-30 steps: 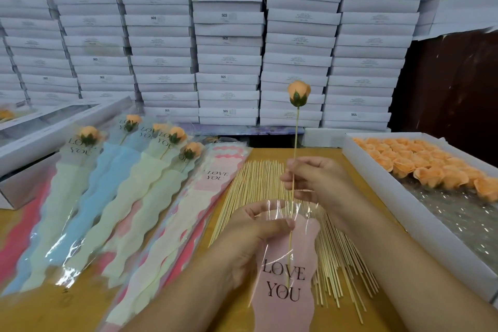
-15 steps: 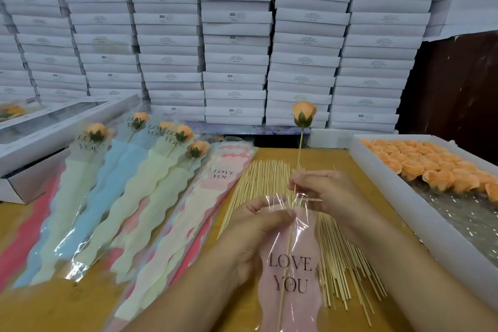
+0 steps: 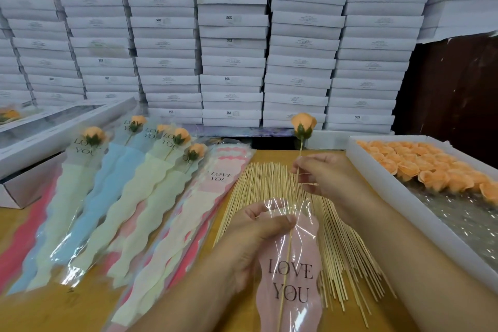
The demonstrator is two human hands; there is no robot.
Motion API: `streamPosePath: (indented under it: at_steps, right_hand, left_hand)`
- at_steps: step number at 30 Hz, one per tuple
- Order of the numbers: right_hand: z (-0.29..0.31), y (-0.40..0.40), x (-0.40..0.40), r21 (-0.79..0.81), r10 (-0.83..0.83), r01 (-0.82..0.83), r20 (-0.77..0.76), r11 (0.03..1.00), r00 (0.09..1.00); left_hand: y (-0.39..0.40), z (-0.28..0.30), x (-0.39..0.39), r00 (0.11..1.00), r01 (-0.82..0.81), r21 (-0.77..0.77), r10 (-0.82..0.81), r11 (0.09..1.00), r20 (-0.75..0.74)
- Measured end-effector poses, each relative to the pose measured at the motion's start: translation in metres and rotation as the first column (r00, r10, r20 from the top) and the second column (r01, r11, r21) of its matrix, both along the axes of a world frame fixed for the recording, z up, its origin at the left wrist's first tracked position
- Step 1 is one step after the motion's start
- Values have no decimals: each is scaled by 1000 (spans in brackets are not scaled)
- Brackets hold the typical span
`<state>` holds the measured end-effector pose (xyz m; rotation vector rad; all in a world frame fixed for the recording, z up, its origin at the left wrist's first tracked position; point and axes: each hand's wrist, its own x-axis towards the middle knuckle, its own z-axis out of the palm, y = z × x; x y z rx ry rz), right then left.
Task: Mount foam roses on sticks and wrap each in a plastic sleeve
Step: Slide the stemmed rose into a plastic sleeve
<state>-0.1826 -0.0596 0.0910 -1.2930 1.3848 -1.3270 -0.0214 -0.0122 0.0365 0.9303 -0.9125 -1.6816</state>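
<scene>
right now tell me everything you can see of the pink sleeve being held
The pink sleeve is clear crinkly plastic with a wavy-edged pink panel printed "LOVE YOU" in dark letters. It lies tilted over the stick pile. The left hand pinches its open top, and the rose's stick, held by the right hand, runs down inside.
</scene>
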Motion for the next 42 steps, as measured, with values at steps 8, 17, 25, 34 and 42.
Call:
streamPosePath:
  at_steps: [8,17,25,34,42]
  right_hand:
    - [-3,-1,0,-1,27,-27,-37,1000,999]
    - [-20,25,12,48,141,-137,-92,989,986]
    - [-12,14,15,78,74,-73,-17,994,997]
    - [-22,17,16,112,76,-82,60,990,995]
    - [-24,18,17,108,79,-89,96,990,992]
  left_hand:
    - [2,4,1,1000,8,-6,-7,1000,21]
    - [0,9,1,999,36,-16,-36,999,-3]
    - [1,8,0,999,36,-14,-36,999,11]
    - [3,12,-1,999,-51,27,51,998,18]
    - [3,11,2,999,36,-6,-36,999,20]
